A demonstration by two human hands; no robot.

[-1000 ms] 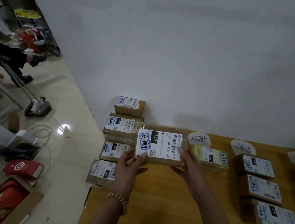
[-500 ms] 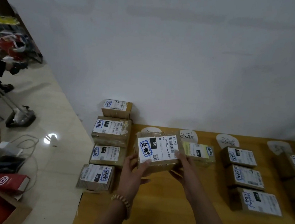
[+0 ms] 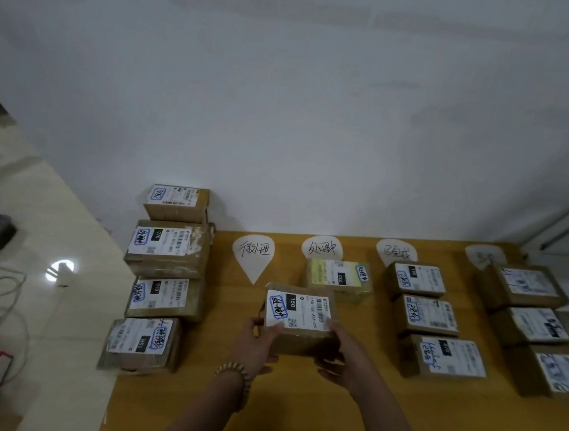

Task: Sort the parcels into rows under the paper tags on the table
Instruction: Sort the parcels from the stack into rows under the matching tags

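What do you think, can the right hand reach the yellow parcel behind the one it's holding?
Probably not yet: the right hand is busy gripping the 150 parcel with the left hand. Once free, likely yes; the yellow parcel sits just beyond, uncovered.

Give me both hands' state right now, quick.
Left hand: closed on the near left corner of the parcel marked 150.
Right hand: closed on the same parcel's near right corner.

Brown parcel (image 3: 301, 320) — white label; yellow, perhaps wooden, table (image 3: 293, 415).
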